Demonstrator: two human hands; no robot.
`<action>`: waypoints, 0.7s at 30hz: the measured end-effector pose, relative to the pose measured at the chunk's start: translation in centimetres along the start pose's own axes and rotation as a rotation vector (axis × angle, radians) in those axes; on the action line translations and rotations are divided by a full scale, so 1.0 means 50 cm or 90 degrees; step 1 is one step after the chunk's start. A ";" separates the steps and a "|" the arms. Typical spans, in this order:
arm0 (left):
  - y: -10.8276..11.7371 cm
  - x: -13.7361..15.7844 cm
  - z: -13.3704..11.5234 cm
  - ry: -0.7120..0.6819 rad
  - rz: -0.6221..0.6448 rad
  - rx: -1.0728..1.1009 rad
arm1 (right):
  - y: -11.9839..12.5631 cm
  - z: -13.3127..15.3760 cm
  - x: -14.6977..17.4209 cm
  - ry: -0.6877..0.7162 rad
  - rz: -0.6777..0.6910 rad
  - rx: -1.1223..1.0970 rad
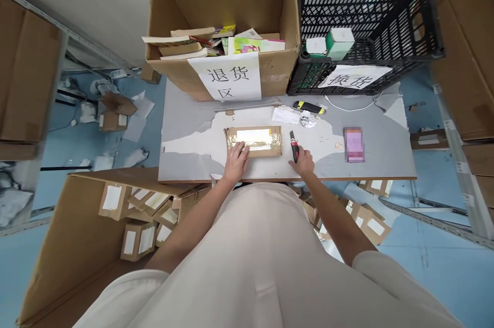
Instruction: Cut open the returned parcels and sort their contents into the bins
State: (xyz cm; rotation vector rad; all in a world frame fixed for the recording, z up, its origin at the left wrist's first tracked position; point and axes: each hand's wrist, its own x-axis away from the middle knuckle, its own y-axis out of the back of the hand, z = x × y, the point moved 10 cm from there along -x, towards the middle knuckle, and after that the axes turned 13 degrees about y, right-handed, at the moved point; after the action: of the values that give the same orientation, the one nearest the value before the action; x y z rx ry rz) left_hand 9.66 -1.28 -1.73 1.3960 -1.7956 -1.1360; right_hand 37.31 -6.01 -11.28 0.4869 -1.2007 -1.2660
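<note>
A small cardboard parcel (266, 152) lies on the table, with clear tape round its ends and a white label on top. My left hand (236, 162) rests on its near left part, fingers laid flat over the label's edge. Just right of the parcel, my right hand (303, 162) is closed on the handle of a red-and-black box cutter (295, 149). The cutter points away from me, apart from the parcel. Behind it lies a second, yellow-and-black box cutter (309, 107).
A large carton (276, 68) of books and a black plastic crate (386, 58) with small boxes stand at the table's (185, 163) back. Crumpled paper (307, 119) and a blurred pink item (354, 145) lie rightward. An open carton (57, 246) of parcels stands below left.
</note>
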 end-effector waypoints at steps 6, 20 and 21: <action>0.000 0.004 0.004 0.008 -0.037 -0.005 | 0.074 0.002 -0.021 0.073 -0.084 -0.157; -0.012 0.020 0.001 0.018 -0.029 -0.020 | 0.121 0.463 -0.007 0.758 0.218 0.291; -0.012 0.020 0.001 0.012 -0.030 -0.018 | 0.113 0.465 -0.012 0.761 0.219 0.305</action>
State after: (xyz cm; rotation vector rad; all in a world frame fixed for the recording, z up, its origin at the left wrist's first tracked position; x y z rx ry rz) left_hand 9.63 -2.29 -2.34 1.4346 -1.7346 -1.1644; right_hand 19.61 3.54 1.74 1.1205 -0.4773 -0.2152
